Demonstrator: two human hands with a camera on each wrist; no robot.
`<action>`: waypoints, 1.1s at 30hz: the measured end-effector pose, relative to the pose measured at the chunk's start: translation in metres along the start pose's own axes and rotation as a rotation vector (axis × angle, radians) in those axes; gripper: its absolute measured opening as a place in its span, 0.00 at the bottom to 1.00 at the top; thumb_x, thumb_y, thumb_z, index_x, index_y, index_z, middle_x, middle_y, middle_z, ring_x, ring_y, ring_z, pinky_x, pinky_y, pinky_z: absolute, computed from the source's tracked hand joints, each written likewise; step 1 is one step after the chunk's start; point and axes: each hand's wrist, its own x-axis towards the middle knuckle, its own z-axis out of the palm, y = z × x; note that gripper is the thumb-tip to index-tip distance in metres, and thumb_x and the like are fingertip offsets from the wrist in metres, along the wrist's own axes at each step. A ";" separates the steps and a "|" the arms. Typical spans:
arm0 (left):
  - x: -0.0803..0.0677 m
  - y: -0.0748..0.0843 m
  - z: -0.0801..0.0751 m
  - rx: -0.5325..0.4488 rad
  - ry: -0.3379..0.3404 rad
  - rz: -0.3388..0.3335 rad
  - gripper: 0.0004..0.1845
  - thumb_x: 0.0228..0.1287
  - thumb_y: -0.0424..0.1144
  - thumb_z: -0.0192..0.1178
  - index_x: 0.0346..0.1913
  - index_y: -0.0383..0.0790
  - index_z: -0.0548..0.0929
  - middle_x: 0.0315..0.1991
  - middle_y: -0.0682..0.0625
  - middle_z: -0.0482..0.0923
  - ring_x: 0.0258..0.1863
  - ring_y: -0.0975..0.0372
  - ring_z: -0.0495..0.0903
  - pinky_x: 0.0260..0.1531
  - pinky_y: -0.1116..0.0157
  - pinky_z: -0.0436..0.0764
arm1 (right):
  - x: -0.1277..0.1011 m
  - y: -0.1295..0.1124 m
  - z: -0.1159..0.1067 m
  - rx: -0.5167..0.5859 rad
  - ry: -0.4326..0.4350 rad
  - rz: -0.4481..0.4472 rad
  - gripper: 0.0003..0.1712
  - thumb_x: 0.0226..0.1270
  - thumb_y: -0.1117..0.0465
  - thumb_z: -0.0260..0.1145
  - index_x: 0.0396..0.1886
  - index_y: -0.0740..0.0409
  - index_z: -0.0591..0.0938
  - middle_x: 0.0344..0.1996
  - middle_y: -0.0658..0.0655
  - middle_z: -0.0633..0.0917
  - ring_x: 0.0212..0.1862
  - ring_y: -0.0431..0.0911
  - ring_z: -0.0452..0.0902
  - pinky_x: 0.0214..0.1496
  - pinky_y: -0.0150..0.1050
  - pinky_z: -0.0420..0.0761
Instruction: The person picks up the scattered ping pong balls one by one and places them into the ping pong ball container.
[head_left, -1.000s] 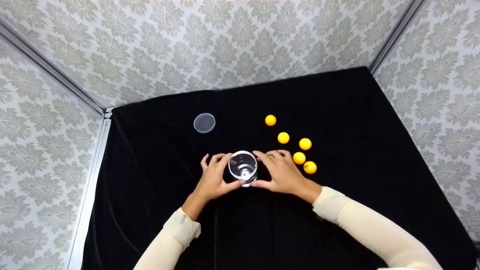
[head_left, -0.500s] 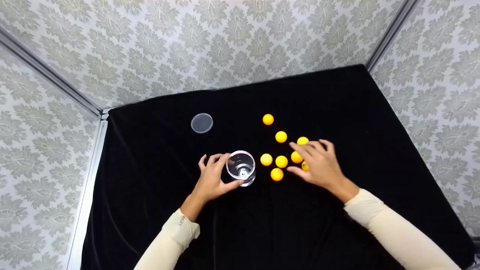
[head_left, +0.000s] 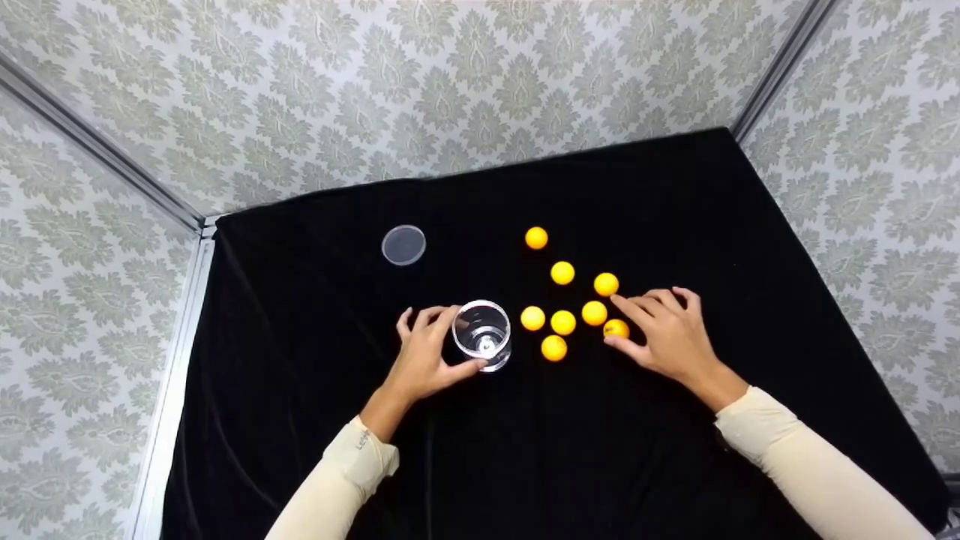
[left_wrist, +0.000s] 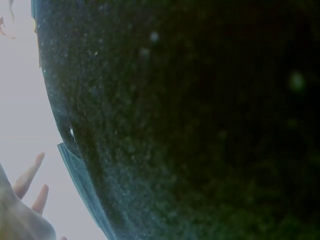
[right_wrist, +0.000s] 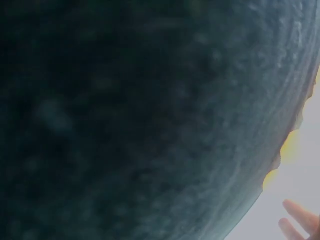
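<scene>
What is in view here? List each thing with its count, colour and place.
Balls: eight, yellow-orange, on the cloth right of the glass; the nearest to the right hand sits at its fingers.
Glass: one, clear, upright at mid-cloth, held by the left hand.
Lid: one, clear, round, flat on the cloth, far left of the balls.
Cloth: one, black, covers the table.
Walls: patterned grey-green, on three sides.
Left hand: fingers curled round the glass.
Right hand: pinches the ball, cream sleeve behind.
</scene>
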 end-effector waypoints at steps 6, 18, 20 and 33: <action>0.000 -0.001 0.000 0.002 0.004 0.007 0.48 0.47 0.72 0.71 0.67 0.48 0.74 0.47 0.56 0.86 0.62 0.56 0.73 0.66 0.29 0.52 | -0.004 0.000 -0.001 -0.009 -0.046 -0.050 0.38 0.58 0.29 0.69 0.61 0.46 0.85 0.40 0.52 0.91 0.46 0.55 0.82 0.57 0.69 0.70; -0.001 -0.001 -0.002 0.006 0.017 0.013 0.48 0.46 0.70 0.73 0.67 0.47 0.74 0.47 0.55 0.86 0.61 0.55 0.74 0.66 0.29 0.51 | -0.003 0.000 0.000 0.003 -0.118 -0.123 0.32 0.60 0.38 0.73 0.61 0.47 0.85 0.37 0.49 0.91 0.44 0.52 0.80 0.57 0.70 0.71; -0.001 -0.001 -0.002 0.001 0.017 0.013 0.48 0.46 0.70 0.73 0.67 0.47 0.74 0.47 0.55 0.86 0.61 0.55 0.74 0.66 0.29 0.51 | -0.003 0.000 0.001 0.014 -0.116 -0.130 0.31 0.60 0.40 0.74 0.60 0.47 0.85 0.37 0.49 0.91 0.44 0.52 0.80 0.57 0.70 0.71; -0.001 -0.001 0.001 0.020 0.025 0.019 0.48 0.46 0.71 0.72 0.67 0.48 0.75 0.49 0.53 0.85 0.61 0.54 0.74 0.64 0.27 0.54 | -0.002 -0.002 0.000 0.042 -0.098 -0.146 0.26 0.59 0.44 0.76 0.55 0.49 0.88 0.34 0.50 0.91 0.42 0.52 0.80 0.57 0.70 0.71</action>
